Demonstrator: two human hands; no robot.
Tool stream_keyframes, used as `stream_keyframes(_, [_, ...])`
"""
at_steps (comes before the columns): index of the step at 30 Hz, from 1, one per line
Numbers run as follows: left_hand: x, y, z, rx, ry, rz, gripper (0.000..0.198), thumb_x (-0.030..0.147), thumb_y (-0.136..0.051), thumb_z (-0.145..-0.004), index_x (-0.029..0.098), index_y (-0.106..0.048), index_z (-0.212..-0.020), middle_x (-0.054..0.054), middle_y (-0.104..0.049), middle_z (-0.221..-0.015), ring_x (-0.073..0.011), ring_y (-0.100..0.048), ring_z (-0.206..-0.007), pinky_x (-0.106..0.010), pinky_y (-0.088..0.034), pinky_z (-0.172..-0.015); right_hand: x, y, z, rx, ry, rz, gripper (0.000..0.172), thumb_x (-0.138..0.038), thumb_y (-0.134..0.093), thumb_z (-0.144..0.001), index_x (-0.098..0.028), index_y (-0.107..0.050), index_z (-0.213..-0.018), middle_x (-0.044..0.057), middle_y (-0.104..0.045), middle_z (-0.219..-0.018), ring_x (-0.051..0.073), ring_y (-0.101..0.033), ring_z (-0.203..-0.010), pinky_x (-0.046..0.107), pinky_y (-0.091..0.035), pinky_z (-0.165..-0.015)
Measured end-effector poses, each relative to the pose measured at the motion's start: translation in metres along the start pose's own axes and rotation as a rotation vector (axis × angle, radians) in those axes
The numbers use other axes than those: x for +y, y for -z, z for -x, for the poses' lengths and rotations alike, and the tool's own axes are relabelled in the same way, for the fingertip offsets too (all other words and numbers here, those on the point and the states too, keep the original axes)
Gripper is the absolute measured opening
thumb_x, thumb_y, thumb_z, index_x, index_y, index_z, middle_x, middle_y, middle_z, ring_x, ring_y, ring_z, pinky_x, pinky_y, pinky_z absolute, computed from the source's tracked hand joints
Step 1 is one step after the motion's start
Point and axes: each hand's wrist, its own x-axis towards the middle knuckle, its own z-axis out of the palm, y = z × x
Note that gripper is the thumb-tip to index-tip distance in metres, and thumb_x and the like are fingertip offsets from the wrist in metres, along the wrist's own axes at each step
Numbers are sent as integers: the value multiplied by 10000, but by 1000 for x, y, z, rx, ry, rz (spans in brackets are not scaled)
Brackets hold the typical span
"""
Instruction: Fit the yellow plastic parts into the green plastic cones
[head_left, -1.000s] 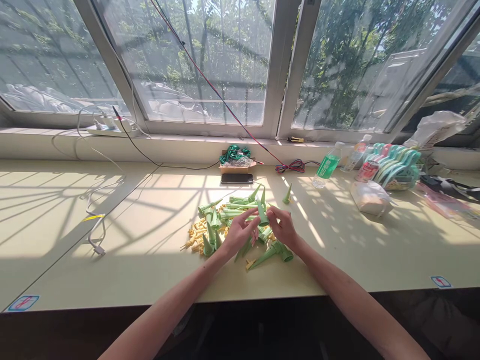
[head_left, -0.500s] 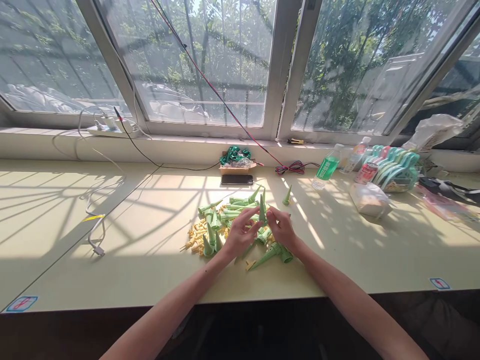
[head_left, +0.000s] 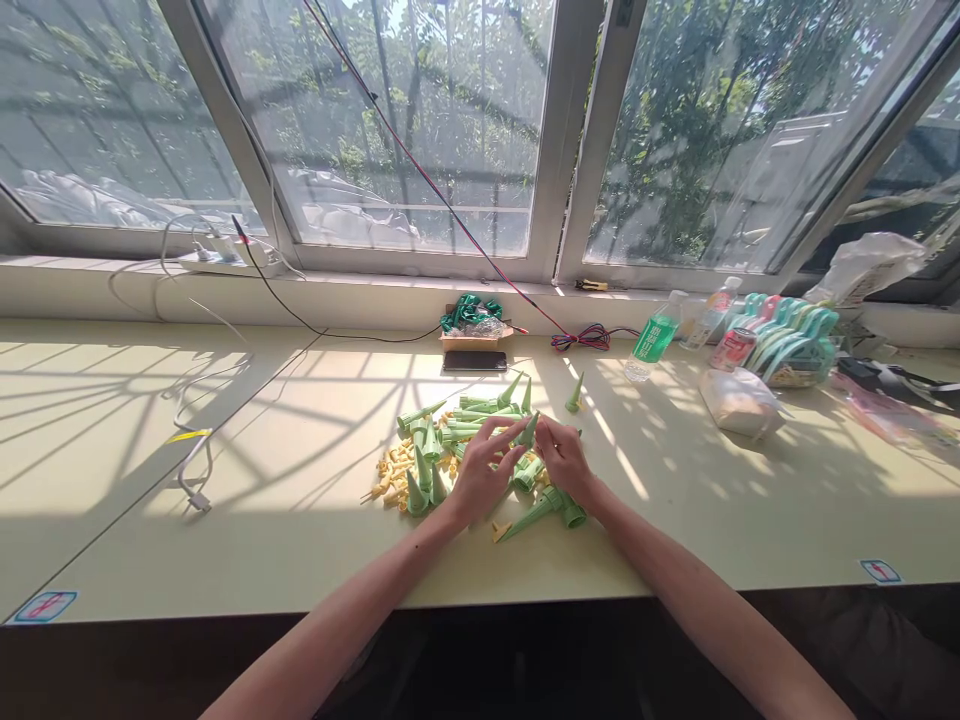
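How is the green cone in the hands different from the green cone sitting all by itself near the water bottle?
The held cone is off the table, pinched between the left hand and right hand; the lone cone rests on the table, untouched. The held cone tilts above the pile of cones; the lone cone stands apart, point up. Both are green and pointed.

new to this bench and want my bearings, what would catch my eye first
A heap of green cones over small yellow pieces sits in the middle of the table, sunlit. Just in front, the left hand and right hand pinch one green cone between them. Big windows run along the far wall.
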Motion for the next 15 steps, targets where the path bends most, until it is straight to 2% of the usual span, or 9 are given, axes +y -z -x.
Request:
stream_keyframes(5, [2,-4,0,25,19,39,368,287,-545,-961,327,-596,-1323,-53,-553,-1173,-36,-564,-642,-176,-567,-552,0,-2,0,13,-14,-30,407,-433,-380,-1027,-231,-328,-678,-56,-324,-552,98,-284,-470,254,-240,-438])
stream_keyframes(9, [8,-5,-1,78,101,86,340,329,-590,-933,259,-575,-1265,-65,-569,-1152,-30,-562,-579,-159,-506,-466,-4,-2,0,60,13,32,400,-407,-369,-1033,-230,-299,-681,-62,-320,-553,94,-287,-479,243,-255,-451])
stream_keyframes(10, [9,-5,-1,96,135,113,328,345,-609,-921,239,-564,-1228,-53,-598,-1083,-33,-556,-548,-154,-479,-437,-5,-2,0,73,21,50,398,-400,-368,-1033,-228,-304,-681,-59,-336,-556,93,-299,-483,241,-263,-457])
stream_keyframes(12, [11,-4,-2,118,213,179,288,387,-629,-907,208,-547,-1117,4,-624,-818,-44,-520,-459,-145,-405,-379,-5,-2,0,92,33,72,394,-389,-371,-1034,-224,-313,-681,-54,-361,-563,91,-322,-490,238,-277,-469])
stream_keyframes(15, [12,-3,-3,108,284,252,301,473,-560,-935,176,-563,-882,67,-488,-483,-63,-442,-352,-158,-331,-350,-5,-2,0,112,57,74,399,-388,-378,-1032,-225,-302,-677,-56,-352,-561,91,-329,-487,235,-283,-475])
